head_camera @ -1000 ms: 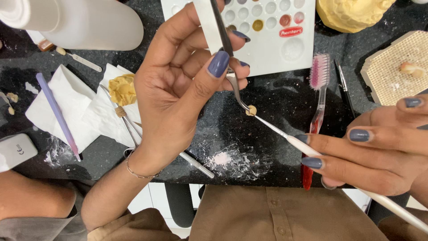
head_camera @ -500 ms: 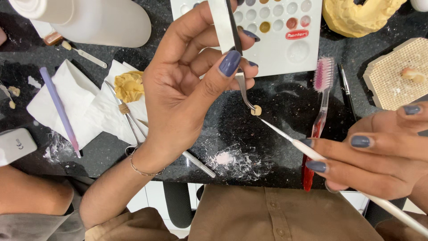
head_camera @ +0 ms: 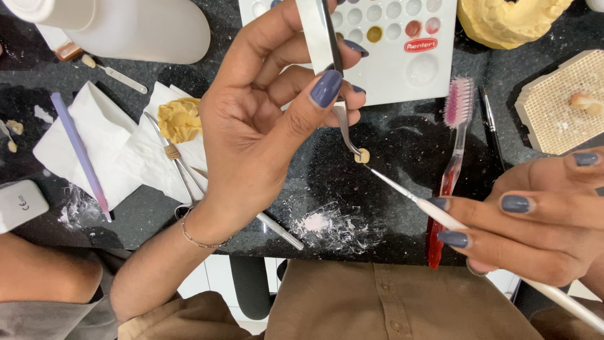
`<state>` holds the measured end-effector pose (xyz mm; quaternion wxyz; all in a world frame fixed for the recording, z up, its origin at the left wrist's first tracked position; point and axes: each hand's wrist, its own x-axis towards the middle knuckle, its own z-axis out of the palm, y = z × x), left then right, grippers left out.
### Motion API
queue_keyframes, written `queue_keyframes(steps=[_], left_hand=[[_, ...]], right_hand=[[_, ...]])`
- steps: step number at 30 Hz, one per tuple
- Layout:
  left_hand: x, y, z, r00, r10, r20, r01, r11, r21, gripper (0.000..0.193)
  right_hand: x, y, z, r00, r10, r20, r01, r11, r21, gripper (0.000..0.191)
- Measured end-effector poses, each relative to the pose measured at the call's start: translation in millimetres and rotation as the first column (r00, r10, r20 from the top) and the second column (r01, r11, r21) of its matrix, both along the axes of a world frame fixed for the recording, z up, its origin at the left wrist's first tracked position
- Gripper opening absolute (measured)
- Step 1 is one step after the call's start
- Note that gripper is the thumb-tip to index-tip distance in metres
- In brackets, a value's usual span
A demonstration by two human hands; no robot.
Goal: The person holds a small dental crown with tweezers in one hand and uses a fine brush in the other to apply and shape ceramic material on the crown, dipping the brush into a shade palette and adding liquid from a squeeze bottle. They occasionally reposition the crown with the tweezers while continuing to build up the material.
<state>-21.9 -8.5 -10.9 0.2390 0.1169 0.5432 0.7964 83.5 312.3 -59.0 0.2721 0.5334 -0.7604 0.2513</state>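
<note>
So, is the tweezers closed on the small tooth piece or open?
Closed: the tweezers tips grip the small tooth piece, pinched by the left hand.

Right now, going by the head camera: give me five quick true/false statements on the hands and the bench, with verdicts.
1. The left hand holds metal tweezers that grip a small tooth-coloured piece. True.
2. The right hand holds a toothbrush. False: it holds a thin white brush; the pink toothbrush lies on the black counter.
3. The brush tip is at the small piece. True.
4. The white mixing tray lies near the body, below the hands. False: it lies at the far edge, above them.
5. A bracelet sits on the right wrist. False: on the left wrist.
</note>
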Motion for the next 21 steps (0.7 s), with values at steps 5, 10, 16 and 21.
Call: queue_keyframes(steps=[5,10,16,21], left_hand=[[0,1,2,1.0,0.001,0.01,-0.001,1.0,0.014,0.046],[-1,2,3,1.0,0.011,0.017,-0.011,1.0,-0.025,0.048],[-2,5,2,0.998,0.043,0.042,-0.043,0.999,-0.016,0.055],[-2,5,1,0.998,0.045,0.037,-0.044,0.999,-0.026,0.056]], right_hand=[[-2,0,-10,1.0,0.004,-0.015,-0.005,0.993,-0.115,0.015],[0,0,-3,1.0,0.009,-0.007,-0.009,1.0,-0.027,0.018],[4,4,-3,1.0,-0.025,-0.003,0.025,0.998,0.053,0.032],[8,0,-4,0.998,0.0,0.06,-0.002,1.0,0.024,0.026]])
